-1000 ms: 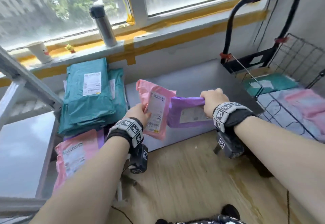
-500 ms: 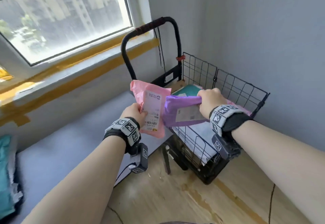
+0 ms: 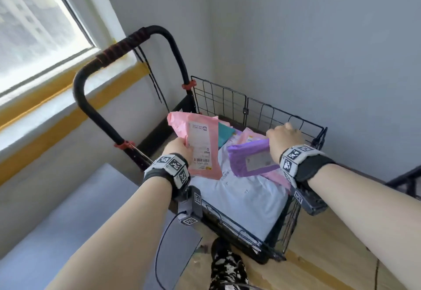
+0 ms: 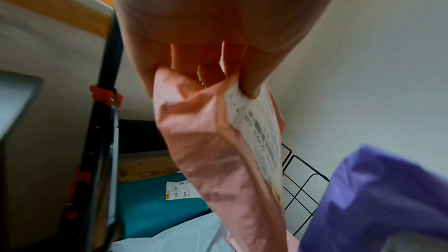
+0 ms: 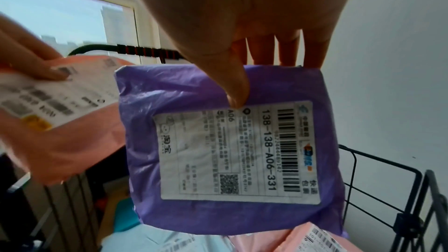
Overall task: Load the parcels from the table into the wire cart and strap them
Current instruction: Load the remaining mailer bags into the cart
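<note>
My left hand pinches a pink parcel by its edge and holds it over the left side of the black wire cart. In the left wrist view the pink parcel hangs down from my fingers. My right hand grips a purple parcel by its top edge above the cart's middle. In the right wrist view the thumb presses the purple parcel near its white label. A white parcel, a teal one and a pink one lie in the cart.
The cart's tall black handle rises at its left, with red clips on its posts. A grey table top is at lower left, under a window sill with yellow tape. Grey walls close the corner behind the cart. Wooden floor lies at right.
I have turned from the table to the cart. Both hands have carried their parcels rightward and now hold them over the basket.
</note>
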A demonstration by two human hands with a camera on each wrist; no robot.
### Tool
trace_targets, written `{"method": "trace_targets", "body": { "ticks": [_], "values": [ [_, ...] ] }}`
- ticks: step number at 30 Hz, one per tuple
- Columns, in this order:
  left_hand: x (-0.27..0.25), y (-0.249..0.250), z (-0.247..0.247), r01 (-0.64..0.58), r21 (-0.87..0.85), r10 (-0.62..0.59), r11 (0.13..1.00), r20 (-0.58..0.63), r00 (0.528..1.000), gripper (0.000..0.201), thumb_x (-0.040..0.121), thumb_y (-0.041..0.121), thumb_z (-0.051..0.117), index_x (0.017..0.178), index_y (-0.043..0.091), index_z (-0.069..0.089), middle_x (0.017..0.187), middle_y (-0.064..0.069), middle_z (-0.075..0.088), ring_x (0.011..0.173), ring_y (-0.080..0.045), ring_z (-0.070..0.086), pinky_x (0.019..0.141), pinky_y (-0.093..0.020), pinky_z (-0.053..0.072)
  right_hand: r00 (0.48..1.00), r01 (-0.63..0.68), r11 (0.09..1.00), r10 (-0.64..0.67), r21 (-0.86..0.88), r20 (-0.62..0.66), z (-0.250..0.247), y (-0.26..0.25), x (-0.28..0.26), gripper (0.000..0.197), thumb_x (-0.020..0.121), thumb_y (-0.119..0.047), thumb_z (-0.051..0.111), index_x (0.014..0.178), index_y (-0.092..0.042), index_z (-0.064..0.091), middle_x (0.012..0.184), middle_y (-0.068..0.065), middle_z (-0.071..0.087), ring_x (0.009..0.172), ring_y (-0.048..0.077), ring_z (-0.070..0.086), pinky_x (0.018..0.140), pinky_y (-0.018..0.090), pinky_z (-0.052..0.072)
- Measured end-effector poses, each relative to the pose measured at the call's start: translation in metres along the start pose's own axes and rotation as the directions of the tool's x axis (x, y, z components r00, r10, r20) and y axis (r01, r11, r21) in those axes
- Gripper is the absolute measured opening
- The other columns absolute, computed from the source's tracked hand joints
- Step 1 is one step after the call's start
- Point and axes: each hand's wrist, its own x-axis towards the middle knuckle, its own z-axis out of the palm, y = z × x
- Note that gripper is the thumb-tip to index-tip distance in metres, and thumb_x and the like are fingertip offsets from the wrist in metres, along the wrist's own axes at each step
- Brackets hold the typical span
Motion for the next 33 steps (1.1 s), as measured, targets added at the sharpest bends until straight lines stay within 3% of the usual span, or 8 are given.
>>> {"method": "trace_targets", "body": {
  "ticks": [5,18,20,23,24,26,28,33],
  "values": [
    [0.083,0.007,0.011,0.047,0.031,-0.051,0.998,0.136,0.989,0.026,0.096,0.018,0.043,0.113,0.009,0.061,0.111,-0.010,0.064,0.100,-0.028,0.061,0.088,-0.035,0.050,0.991,0.013,0.995,0.001,-0.103,0.133,0.021,-0.016,0.057,0.038,0.091,-0.008,0.037,0.119,-0.018,0.060,0.122,0.003,0.058,0.121,0.025,0.041,0.098,0.036,0.036],
    [0.198,0.015,0.052,-0.015,0.264,-0.055,0.964,0.254,0.966,0.030,0.098,0.019,0.037,0.115,0.011,0.060,0.108,-0.009,0.063,0.093,-0.026,0.058,0.076,-0.031,0.044,0.894,0.356,0.906,-0.258,-0.231,0.366,0.092,-0.057,0.184,0.039,0.097,-0.013,0.036,0.130,-0.008,0.056,0.137,0.009,0.048,0.132,0.027,0.030,0.112,0.037,0.023],
    [0.209,0.012,0.062,0.013,0.284,-0.086,0.959,0.246,0.965,0.028,0.098,0.018,0.037,0.112,0.011,0.059,0.104,-0.009,0.062,0.086,-0.024,0.055,0.074,-0.031,0.042,0.897,0.378,0.893,-0.287,-0.245,0.337,0.110,-0.069,0.207,0.040,0.095,-0.010,0.033,0.123,-0.011,0.061,0.128,0.006,0.054,0.124,0.024,0.041,0.105,0.036,0.027],
    [0.222,0.010,0.080,0.046,0.299,-0.129,0.953,0.263,0.956,0.027,0.097,0.016,0.035,0.108,0.009,0.059,0.101,-0.010,0.061,0.084,-0.025,0.052,0.074,-0.030,0.041,0.916,0.266,0.953,-0.203,-0.146,0.347,0.128,-0.082,0.218,0.053,0.076,-0.012,0.027,0.090,-0.023,0.077,0.100,-0.004,0.068,0.090,0.016,0.062,0.080,0.033,0.038],
    [0.225,0.009,0.088,0.051,0.300,-0.137,0.953,0.275,0.952,0.027,0.097,0.016,0.035,0.107,0.009,0.059,0.100,-0.010,0.061,0.084,-0.025,0.052,0.074,-0.030,0.041,0.906,0.213,0.967,-0.141,-0.142,0.399,0.133,-0.083,0.216,0.054,0.078,-0.013,0.027,0.103,-0.025,0.074,0.112,-0.001,0.066,0.098,0.018,0.062,0.082,0.035,0.043],
    [0.234,0.009,0.103,0.062,0.310,-0.157,0.949,0.291,0.944,0.026,0.096,0.015,0.037,0.105,0.008,0.060,0.099,-0.010,0.063,0.083,-0.025,0.053,0.073,-0.031,0.041,0.900,0.226,0.964,-0.153,-0.138,0.408,0.164,-0.078,0.210,0.054,0.092,-0.020,0.040,0.145,-0.020,0.035,0.152,0.012,0.028,0.135,0.034,0.034,0.097,0.055,0.038],
    [0.239,0.008,0.115,0.068,0.307,-0.164,0.949,0.299,0.940,0.025,0.096,0.015,0.037,0.103,0.008,0.060,0.101,-0.012,0.064,0.084,-0.026,0.055,0.075,-0.032,0.044,0.794,0.210,0.977,-0.160,-0.019,0.586,0.177,-0.066,0.200,0.084,0.089,-0.038,0.057,0.152,-0.026,0.002,0.157,0.016,-0.009,0.142,0.048,-0.003,0.100,0.071,0.021],
    [0.266,0.019,0.140,0.064,0.261,-0.143,0.963,0.296,0.945,0.029,0.098,0.015,0.034,0.109,0.008,0.060,0.102,-0.011,0.064,0.086,-0.027,0.058,0.078,-0.033,0.048,0.766,0.043,0.994,-0.097,0.100,0.635,0.210,-0.035,0.208,0.088,0.086,-0.047,0.058,0.149,-0.039,-0.003,0.156,0.016,-0.019,0.141,0.049,-0.012,0.109,0.063,0.022]
  ]
}}
